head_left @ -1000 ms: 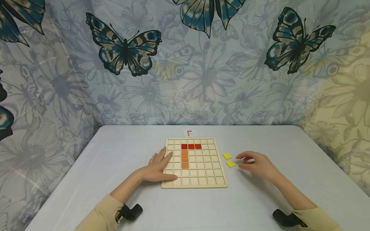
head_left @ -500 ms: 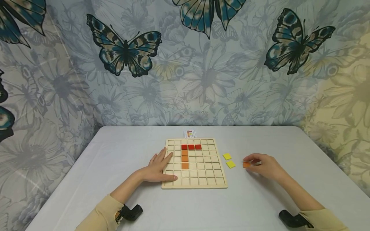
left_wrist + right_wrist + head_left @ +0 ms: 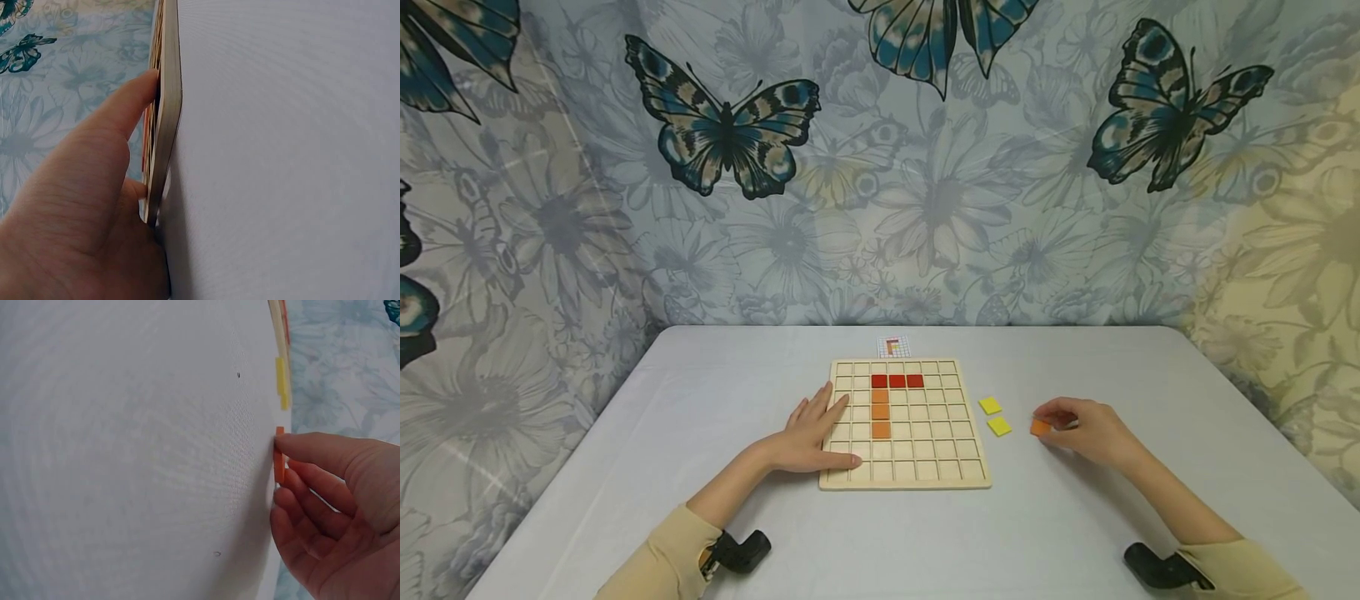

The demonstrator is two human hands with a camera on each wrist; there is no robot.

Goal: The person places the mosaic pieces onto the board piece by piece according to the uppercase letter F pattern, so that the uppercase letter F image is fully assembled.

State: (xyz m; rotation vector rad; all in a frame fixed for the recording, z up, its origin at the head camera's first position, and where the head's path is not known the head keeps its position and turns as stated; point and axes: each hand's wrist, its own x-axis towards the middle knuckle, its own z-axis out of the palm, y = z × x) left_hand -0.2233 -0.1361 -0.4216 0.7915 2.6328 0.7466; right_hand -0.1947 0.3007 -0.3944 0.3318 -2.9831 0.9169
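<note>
On the left part of a wooden grid board rests my left hand, its fingers spread over the edge squares. Three red tiles form a row near the board's top, and three orange tiles run down below the leftmost red one. Right of the board, my right hand pinches a loose orange tile between thumb and fingers, low over the table. Two yellow tiles lie between that hand and the board. The left wrist view has the left hand at the board's side edge.
Behind the board lies a small printed pattern card. A white cloth covers the table, and a butterfly-patterned curtain hangs beyond its far edge.
My right hand has moved right, away from the yellow tiles, and an orange tile has come into view in its fingers. The left hand has stayed on the board.
</note>
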